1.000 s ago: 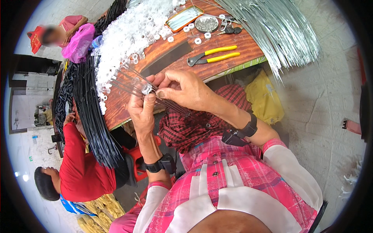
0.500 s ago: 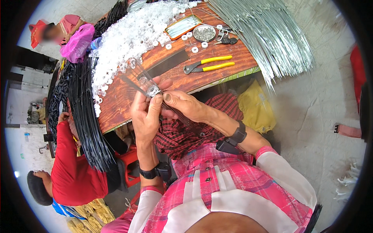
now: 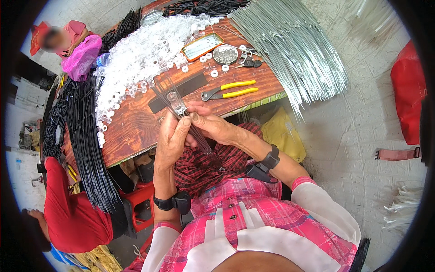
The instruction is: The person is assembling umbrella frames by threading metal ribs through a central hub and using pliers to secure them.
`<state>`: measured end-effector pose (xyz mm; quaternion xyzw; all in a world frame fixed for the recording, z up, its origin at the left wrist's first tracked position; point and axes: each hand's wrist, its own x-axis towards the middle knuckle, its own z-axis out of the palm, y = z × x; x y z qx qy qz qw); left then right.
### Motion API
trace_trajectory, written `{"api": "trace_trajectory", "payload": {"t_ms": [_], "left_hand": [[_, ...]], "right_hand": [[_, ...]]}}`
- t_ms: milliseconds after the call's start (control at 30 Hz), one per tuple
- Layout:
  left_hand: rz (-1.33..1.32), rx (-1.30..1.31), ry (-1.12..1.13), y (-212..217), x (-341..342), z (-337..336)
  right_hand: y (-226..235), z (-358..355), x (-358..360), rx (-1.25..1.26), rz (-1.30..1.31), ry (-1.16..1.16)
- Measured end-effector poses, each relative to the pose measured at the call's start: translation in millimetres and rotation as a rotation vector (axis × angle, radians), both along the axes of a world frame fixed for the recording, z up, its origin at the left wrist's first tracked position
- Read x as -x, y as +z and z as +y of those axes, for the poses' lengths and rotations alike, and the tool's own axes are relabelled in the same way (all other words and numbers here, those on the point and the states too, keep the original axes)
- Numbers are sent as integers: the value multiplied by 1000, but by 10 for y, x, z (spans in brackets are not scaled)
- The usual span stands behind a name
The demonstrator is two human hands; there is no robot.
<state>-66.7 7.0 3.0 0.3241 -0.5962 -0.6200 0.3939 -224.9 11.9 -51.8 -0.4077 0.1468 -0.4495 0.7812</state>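
A bundle of thin dark metal wires (image 3: 165, 94) runs slantwise through both hands above the table's front edge. Among the wires sits a clear plastic cylinder-shaped piece (image 3: 173, 97), just beyond my fingertips. My left hand (image 3: 169, 139) is closed round the bundle, its thumb pressed near the plastic piece. From the other side, my right hand (image 3: 216, 127) pinches the same wires, thumb tip almost meeting the left one. The lower wire ends hang over my lap. Fingers hide just how the piece and wires join.
On the wooden table (image 3: 131, 131) lie yellow-handled cutting pliers (image 3: 230, 89), a dark flat bar (image 3: 177, 92), a heap of clear plastic pieces (image 3: 145, 50), a tray (image 3: 203, 46), a round dish (image 3: 225, 55), silver wires (image 3: 294, 54) and black strands (image 3: 88, 140). A person in red (image 3: 74, 217) sits left.
My view has shifted, so the table items sit further left and lower. The hands stay together on the wires, and the bundle has turned a little more upright.
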Motion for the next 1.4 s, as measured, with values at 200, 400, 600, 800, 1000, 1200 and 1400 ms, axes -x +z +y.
{"api": "trace_trajectory", "payload": {"t_ms": [200, 400, 600, 800, 1000, 1200, 1400], "left_hand": [[63, 147, 160, -181, 50, -28], [-95, 321, 288, -117, 263, 54], [-189, 398, 383, -193, 312, 66], [-296, 419, 468, -123, 353, 85], [79, 101, 192, -248, 236, 55], [314, 19, 1, -312, 67, -43], [357, -12, 4, -261, 70, -1]], "right_hand": [[348, 12, 397, 491, 959, -430], [796, 10, 305, 835, 960, -738], [701, 60, 190, 843, 1056, -916], [535, -6, 142, 333, 690, -716], [481, -152, 763, 685, 1075, -668], [23, -185, 1182, 1102, 1694, -745], [-53, -320, 1301, 1148, 1607, -664]]}}
